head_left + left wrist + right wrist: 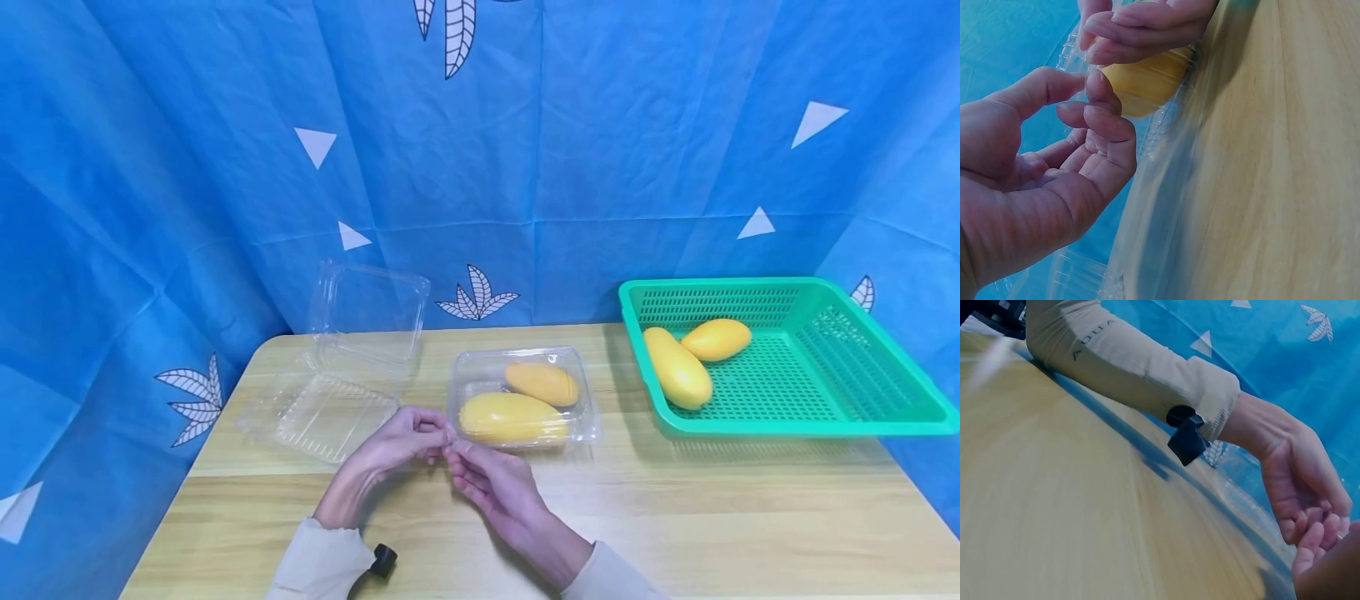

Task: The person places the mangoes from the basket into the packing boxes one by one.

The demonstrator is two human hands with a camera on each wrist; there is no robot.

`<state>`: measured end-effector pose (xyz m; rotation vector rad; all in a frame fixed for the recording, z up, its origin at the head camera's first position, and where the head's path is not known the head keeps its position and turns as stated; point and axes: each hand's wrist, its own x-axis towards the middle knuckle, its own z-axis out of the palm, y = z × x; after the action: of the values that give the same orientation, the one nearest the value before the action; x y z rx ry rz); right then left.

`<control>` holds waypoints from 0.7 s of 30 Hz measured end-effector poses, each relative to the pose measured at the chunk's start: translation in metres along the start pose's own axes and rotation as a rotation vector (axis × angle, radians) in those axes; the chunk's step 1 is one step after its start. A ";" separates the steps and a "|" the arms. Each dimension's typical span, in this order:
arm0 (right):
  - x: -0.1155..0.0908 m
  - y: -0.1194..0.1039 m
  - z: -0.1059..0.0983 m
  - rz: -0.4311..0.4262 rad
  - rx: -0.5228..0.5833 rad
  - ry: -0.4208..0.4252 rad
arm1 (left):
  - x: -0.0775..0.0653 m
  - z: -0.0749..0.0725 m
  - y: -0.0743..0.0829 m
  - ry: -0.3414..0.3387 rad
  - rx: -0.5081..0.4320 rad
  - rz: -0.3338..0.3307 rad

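Note:
A closed transparent plastic clamshell box (480, 371) stands near the middle of the table. Inside lie a large yellow mango (513, 418) in front and a smaller orange-yellow mango (542, 383) behind it. At the box's front left corner my left hand (397, 439) pinches the edge between thumb and forefinger. My right hand (502, 490) meets it there, its thumb and fingers pinching the same corner. The left wrist view shows both sets of fingertips close together in front of a mango (1147, 84). The right hand hides part of the box's front edge.
A second transparent clamshell (337, 417) stands at the left with its lid raised. On the right, a green plastic basket (795, 427) holds two yellow mangoes (678, 367). A blue patterned curtain (600, 167) hangs behind the wooden table (712, 517).

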<state>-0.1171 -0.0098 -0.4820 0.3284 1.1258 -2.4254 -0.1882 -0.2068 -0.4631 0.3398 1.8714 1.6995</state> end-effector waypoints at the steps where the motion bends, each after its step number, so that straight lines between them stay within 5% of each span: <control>1: 0.000 -0.001 -0.002 0.007 0.002 -0.013 | 0.000 0.000 0.000 -0.001 -0.001 -0.002; 21: -0.020 -0.046 -0.065 0.002 -0.025 -0.016 | 0.004 -0.001 -0.003 0.083 -0.055 -0.022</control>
<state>-0.1205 0.0722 -0.4854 0.3011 1.1475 -2.4053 -0.1916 -0.2058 -0.4674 0.2291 1.8762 1.7710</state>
